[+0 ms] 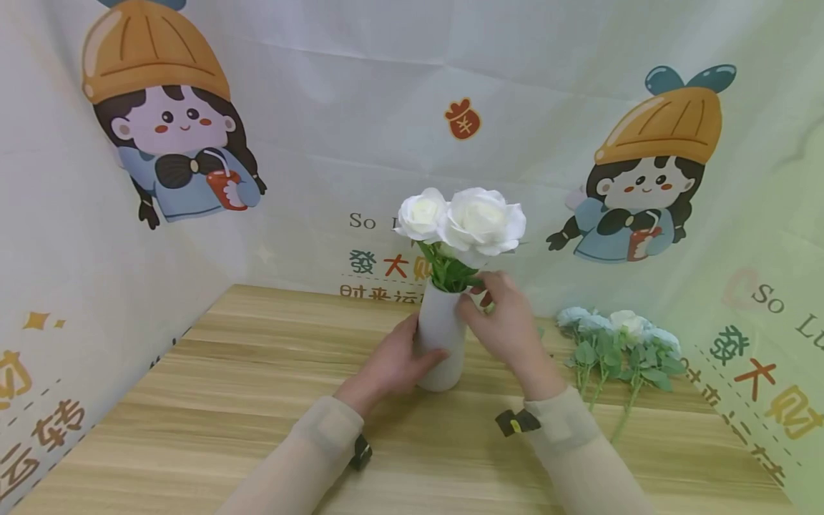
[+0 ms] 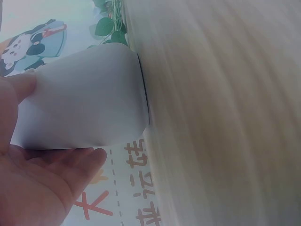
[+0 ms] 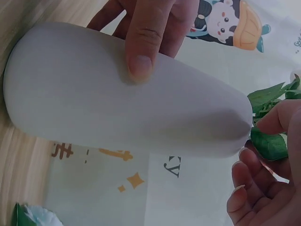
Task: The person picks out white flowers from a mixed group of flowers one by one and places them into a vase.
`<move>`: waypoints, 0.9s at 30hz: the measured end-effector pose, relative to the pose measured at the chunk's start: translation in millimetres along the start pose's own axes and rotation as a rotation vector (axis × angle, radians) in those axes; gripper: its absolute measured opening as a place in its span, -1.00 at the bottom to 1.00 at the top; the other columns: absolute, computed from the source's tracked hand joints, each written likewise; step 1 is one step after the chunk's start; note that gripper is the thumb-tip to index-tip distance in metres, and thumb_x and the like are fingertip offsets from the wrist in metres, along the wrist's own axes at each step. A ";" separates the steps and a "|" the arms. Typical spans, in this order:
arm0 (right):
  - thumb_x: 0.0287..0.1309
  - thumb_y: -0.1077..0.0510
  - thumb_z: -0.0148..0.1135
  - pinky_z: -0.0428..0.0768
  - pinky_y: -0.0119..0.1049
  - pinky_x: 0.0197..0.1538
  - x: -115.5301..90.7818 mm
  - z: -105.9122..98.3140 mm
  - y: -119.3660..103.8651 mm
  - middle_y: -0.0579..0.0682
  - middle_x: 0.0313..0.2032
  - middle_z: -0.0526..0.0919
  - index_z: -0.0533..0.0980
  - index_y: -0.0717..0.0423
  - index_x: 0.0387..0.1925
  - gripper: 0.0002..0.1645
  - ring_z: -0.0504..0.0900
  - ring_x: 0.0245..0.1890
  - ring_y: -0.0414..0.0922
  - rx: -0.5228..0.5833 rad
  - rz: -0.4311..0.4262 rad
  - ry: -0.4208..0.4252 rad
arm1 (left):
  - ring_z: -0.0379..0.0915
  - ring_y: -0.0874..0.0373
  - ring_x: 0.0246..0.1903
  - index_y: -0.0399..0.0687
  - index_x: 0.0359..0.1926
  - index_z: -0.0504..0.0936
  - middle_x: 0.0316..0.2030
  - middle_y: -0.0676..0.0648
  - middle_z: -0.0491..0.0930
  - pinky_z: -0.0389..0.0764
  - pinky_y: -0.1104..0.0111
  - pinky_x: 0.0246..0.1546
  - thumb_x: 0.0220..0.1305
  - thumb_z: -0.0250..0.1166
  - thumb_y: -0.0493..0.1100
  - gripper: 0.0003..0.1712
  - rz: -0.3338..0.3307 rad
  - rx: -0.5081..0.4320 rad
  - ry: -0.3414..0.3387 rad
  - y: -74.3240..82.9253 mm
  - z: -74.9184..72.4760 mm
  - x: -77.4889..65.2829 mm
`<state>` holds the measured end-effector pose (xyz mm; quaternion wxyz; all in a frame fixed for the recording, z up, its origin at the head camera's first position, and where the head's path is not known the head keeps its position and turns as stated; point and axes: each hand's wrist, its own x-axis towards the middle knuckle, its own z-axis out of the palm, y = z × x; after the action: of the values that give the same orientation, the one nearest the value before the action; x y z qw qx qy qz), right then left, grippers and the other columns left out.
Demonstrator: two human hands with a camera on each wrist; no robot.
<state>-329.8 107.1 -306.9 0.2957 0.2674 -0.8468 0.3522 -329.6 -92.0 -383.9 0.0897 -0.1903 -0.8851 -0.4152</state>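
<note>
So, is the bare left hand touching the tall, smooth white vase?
Touching. The right wrist view shows the left hand with its thumb laid on the side of the vase.

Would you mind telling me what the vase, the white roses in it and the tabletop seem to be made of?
Vase: probably ceramic, perhaps plastic, with a smooth, matte, unpatterned white surface.
White roses: perhaps fabric, given matte petals, though real ones can't be ruled out.
Tabletop: wood or wood-print laminate, with streaky grain and low sheen.
</note>
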 end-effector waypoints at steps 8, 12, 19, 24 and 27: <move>0.21 0.15 0.24 0.54 -0.14 -0.32 -6.0 -11.7 17.9 0.10 -0.20 0.57 0.50 0.25 0.11 -0.54 0.50 -0.31 0.00 -0.026 0.023 -0.007 | 0.36 -0.02 0.13 -0.27 0.44 0.13 0.23 -0.24 0.38 0.49 0.02 0.14 0.31 0.35 0.13 -0.08 -0.006 -0.008 -0.005 -0.6 0.2 -0.3; 0.26 0.11 0.20 0.53 -0.12 -0.35 -14.6 -24.8 32.0 0.06 -0.19 0.57 0.54 0.16 0.07 -0.63 0.50 -0.29 -0.02 -0.102 0.061 -0.021 | 0.33 -0.03 0.16 -0.26 0.45 0.11 0.26 -0.25 0.35 0.46 0.02 0.17 0.32 0.34 0.14 -0.06 -0.012 0.013 -0.011 -0.5 0.7 -0.4; 0.33 0.09 0.14 0.58 -0.03 -0.30 -28.9 -45.2 63.2 0.11 -0.11 0.56 0.52 0.14 0.10 -0.63 0.53 -0.25 -0.01 -0.205 0.170 -0.096 | 0.31 -0.02 0.18 -0.29 0.45 0.10 0.26 -0.26 0.34 0.43 0.04 0.20 0.31 0.34 0.13 -0.05 -0.023 0.019 -0.006 0.6 -0.7 -2.0; 0.33 0.08 0.10 0.60 0.01 -0.32 -36.5 -66.0 87.7 0.16 -0.14 0.58 0.52 0.19 0.09 -0.61 0.57 -0.28 0.03 -0.274 0.207 -0.113 | 0.30 -0.02 0.19 -0.28 0.45 0.10 0.27 -0.26 0.34 0.42 0.05 0.21 0.32 0.34 0.13 -0.06 -0.032 0.020 -0.008 0.0 -1.2 -2.7; 0.35 0.08 0.05 0.60 0.07 -0.33 -41.4 -84.2 100.8 0.22 -0.14 0.59 0.51 0.25 0.08 -0.59 0.58 -0.28 0.08 -0.326 0.258 -0.124 | 0.29 -0.02 0.20 -0.26 0.46 0.09 0.28 -0.25 0.32 0.41 0.04 0.22 0.32 0.33 0.13 -0.06 -0.030 0.024 -0.012 -0.9 -1.1 -2.3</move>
<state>-341.9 242.2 -331.0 0.2346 0.1265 -0.9363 0.2284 -327.9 -94.0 -384.5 0.0804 -0.1783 -0.8932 -0.4048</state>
